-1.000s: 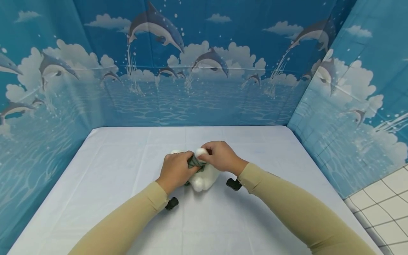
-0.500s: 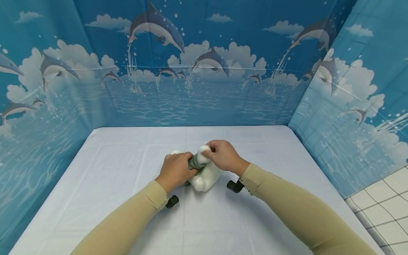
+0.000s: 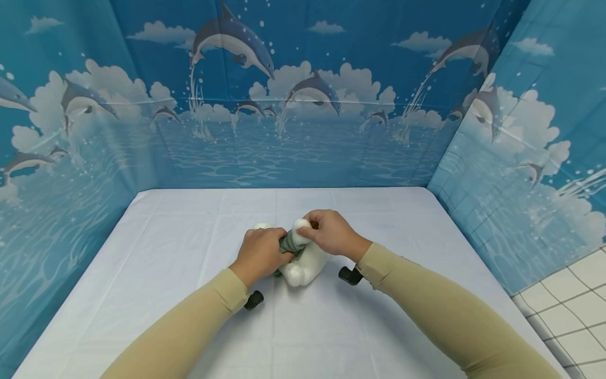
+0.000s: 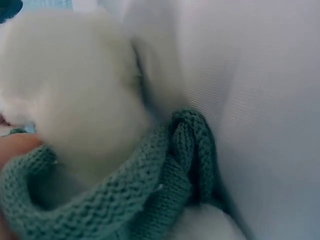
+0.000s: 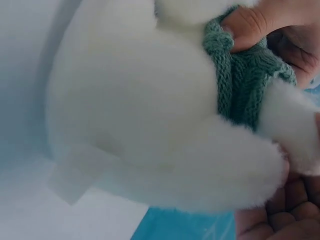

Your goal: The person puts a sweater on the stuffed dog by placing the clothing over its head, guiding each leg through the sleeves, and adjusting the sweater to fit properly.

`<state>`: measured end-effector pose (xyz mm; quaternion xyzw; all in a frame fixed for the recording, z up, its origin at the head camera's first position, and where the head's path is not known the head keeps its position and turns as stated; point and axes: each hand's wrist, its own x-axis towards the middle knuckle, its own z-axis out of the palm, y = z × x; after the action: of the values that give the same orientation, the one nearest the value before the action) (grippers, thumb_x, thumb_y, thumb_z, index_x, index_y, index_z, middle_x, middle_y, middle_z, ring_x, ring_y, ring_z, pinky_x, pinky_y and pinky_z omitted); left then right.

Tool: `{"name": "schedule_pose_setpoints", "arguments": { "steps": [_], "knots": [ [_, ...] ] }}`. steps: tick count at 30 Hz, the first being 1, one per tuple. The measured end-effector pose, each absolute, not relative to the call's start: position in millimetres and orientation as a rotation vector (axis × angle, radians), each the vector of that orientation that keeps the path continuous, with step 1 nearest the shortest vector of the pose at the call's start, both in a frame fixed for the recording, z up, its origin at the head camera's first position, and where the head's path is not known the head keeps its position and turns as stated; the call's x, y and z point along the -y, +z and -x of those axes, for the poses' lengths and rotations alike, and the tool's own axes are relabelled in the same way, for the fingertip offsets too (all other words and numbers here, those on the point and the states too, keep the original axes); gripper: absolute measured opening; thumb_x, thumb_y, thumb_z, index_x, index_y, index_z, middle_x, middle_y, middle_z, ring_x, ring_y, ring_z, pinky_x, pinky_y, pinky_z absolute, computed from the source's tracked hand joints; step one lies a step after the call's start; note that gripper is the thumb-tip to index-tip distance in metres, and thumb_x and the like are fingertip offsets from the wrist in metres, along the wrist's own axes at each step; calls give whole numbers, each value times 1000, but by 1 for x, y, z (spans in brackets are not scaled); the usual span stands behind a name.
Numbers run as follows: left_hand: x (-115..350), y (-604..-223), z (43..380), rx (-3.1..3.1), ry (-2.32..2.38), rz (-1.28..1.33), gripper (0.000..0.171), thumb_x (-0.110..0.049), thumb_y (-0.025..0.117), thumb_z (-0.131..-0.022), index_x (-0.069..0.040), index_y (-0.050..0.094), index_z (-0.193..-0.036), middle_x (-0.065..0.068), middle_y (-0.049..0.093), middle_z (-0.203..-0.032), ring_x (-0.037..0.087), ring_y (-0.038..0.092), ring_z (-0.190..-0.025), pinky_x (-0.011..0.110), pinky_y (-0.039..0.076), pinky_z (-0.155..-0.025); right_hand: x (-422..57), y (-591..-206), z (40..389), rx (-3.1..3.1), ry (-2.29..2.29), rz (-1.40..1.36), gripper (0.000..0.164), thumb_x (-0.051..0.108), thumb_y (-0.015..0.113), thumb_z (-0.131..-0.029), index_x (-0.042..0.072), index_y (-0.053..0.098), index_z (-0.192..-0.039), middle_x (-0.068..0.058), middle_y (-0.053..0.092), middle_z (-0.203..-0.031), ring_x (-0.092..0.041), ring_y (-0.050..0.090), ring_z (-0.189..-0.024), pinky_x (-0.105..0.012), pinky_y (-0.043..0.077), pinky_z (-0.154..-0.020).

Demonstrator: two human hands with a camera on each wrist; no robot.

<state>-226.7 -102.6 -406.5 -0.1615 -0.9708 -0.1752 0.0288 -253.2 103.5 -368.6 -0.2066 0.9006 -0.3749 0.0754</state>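
A white plush toy [image 3: 310,263] lies on its side on the table, with a green knitted garment [image 3: 290,242] partly on it. My left hand [image 3: 262,251] grips the bunched knit, its thumb pressing the ribbed edge [image 5: 225,75] in the right wrist view. One white limb [image 3: 301,231] pokes out through the knit opening, and my right hand [image 3: 335,231] pinches its end between thumb and fingers. In the left wrist view the knit's rolled edge [image 4: 125,185] loops loosely below a rounded white furry part [image 4: 75,85]. The toy's far end is mostly hidden behind my left hand.
A white cloth covers the table [image 3: 388,326]. Blue dolphin-print curtains [image 3: 303,142] stand along the back and both sides. A pale fabric tag [image 5: 80,172] hangs from the plush. Black wrist cameras [image 3: 350,275] sit under both cuffs.
My right hand has drawn the white limb slightly up and to the right, so more of it shows beyond the knit, then dipped a little. My left hand has kept its grip.
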Motion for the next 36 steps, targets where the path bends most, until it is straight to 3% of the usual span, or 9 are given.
{"name": "schedule_pose_setpoints", "arguments": {
  "steps": [12,19,26,32,36],
  "knots": [
    [104,-408,225,2945,-476,551,35,-46,83,-90,-16,72,-103,0,74,-90,20,67,-83,50,52,-87,-104,-367,252,-2697,-1028,741,25,31,71,-102,16,75,-122,-3,74,-116,-11,68,-87,-29,58,-74],
    [107,-408,222,2893,-546,564,43,-45,81,-93,-18,72,-124,-2,72,-97,19,67,-93,62,38,-113,-106,-371,252,-2739,-1064,725,26,30,70,-104,13,75,-122,-3,76,-111,-13,70,-93,-31,59,-78],
    [113,-403,219,2822,-549,606,47,-44,78,-95,-19,70,-135,-7,63,-91,13,57,-86,59,37,-113,-109,-375,253,-2758,-1177,686,26,26,70,-104,9,73,-122,-8,76,-114,-20,72,-98,-34,60,-80],
    [120,-399,216,2771,-600,643,39,-41,72,-101,-20,72,-133,-3,71,-110,17,65,-103,58,36,-115,-114,-376,251,-2704,-1272,539,23,28,68,-105,9,72,-118,-8,74,-109,-19,69,-92,-36,58,-77],
    [124,-396,213,2742,-636,654,34,-38,68,-104,-20,72,-132,-2,71,-111,20,65,-105,58,35,-115,-119,-380,252,-2632,-1364,423,24,27,66,-106,8,70,-119,-11,71,-113,-20,67,-91,-36,58,-78]
  ]
}}
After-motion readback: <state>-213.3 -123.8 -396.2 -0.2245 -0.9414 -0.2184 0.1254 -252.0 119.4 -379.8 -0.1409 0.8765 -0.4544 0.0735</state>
